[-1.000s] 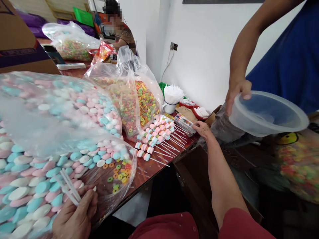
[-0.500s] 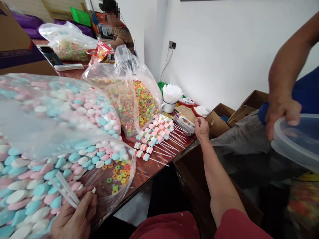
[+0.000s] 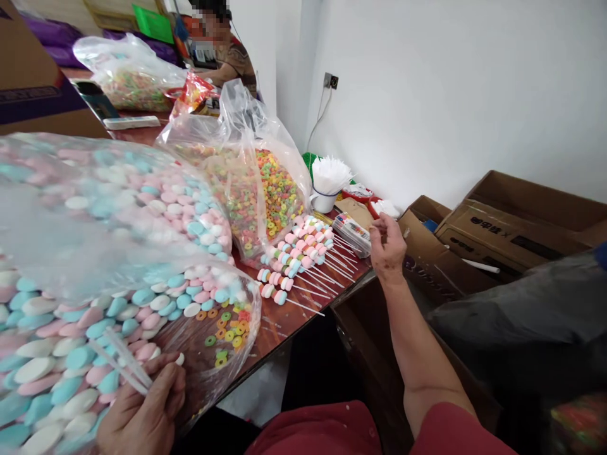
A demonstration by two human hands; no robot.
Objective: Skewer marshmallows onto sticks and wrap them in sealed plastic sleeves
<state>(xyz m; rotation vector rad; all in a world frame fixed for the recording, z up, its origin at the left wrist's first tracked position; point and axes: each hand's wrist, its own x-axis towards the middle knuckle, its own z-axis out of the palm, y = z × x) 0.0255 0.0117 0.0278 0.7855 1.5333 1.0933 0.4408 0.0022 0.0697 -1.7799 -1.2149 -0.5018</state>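
At the lower left my left hand (image 3: pixel 142 404) is closed around a few white sticks (image 3: pixel 122 361), just over a heap of pink, blue and white marshmallows (image 3: pixel 61 366) in an open plastic bag. Beside it on the bag's film lie loose colored gummy rings (image 3: pixel 228 330). My right hand (image 3: pixel 387 246) is raised past the table edge, fingers apart and curled, with nothing visible in it. It is nearest to a stack of printed clear packets (image 3: pixel 351 232). Left of that stack, finished skewers (image 3: pixel 298 249) of marshmallows and gummy rings lie in a row, sticks toward me.
A clear bag of gummy rings (image 3: pixel 270 202) stands behind the skewers. Farther back are a white bucket of sticks (image 3: pixel 326 196) and red bowls (image 3: pixel 385 208). Cardboard boxes (image 3: pixel 512 227) stand at the right. Another person (image 3: pixel 239 63) sits at the table's far end.
My right hand has turned upward and its fingers have spread. The co-worker's arm and clear plastic tub at the right have left view. My left hand stays put.
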